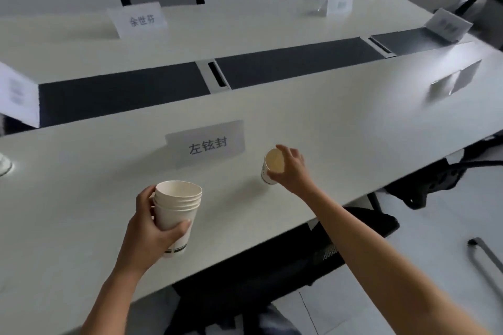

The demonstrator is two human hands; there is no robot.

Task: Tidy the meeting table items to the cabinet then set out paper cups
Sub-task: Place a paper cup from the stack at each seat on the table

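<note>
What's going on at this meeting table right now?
A person is setting out paper cups along a long white table. The left hand holds a nested stack of paper cups above the table's near edge. The right hand grips a single paper cup by its rim, tilted, at the table surface just right of the nearest name card. More name cards stand at the other seats, with no cups visible beside them yet.

The name card at the centre of the frame reads 左铉封. Another name card at upper left reads 余世芬. Print on the remaining cards and the cups is too blurred.
</note>
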